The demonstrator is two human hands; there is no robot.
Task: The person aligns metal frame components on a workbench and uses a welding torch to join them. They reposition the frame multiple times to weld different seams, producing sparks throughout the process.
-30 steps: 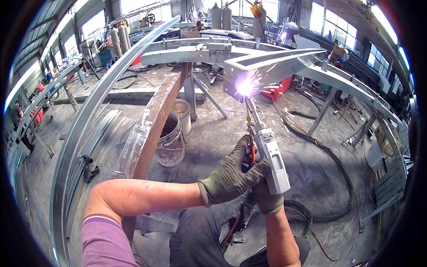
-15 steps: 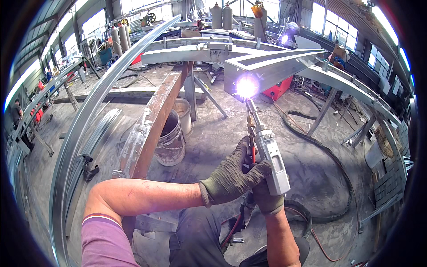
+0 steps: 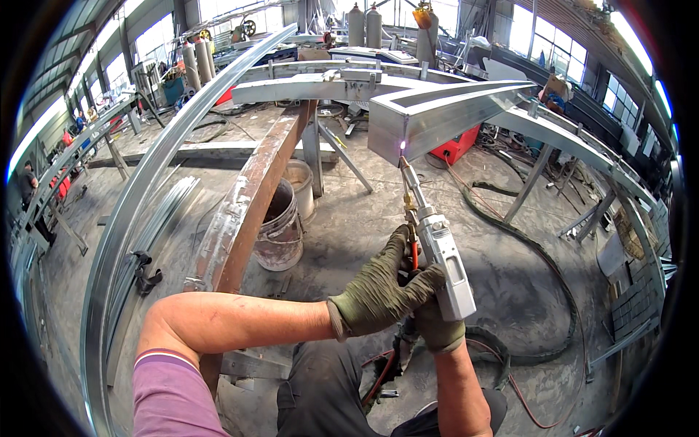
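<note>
Green-gloved left hand (image 3: 375, 297) and right hand (image 3: 439, 333) gripping grey metal torch (image 3: 459, 291), trace corner of your boxy silver-metal frame (image 3: 445, 125) steadily.

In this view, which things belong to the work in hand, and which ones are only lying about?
Part of the work:
handheld welding tool, its tip at the glowing spot
hollow metal frame, with the glowing spot on its near corner
green gloves, around the tool

Apparently just lying about:
stained bucket
metal strips on the floor
</note>
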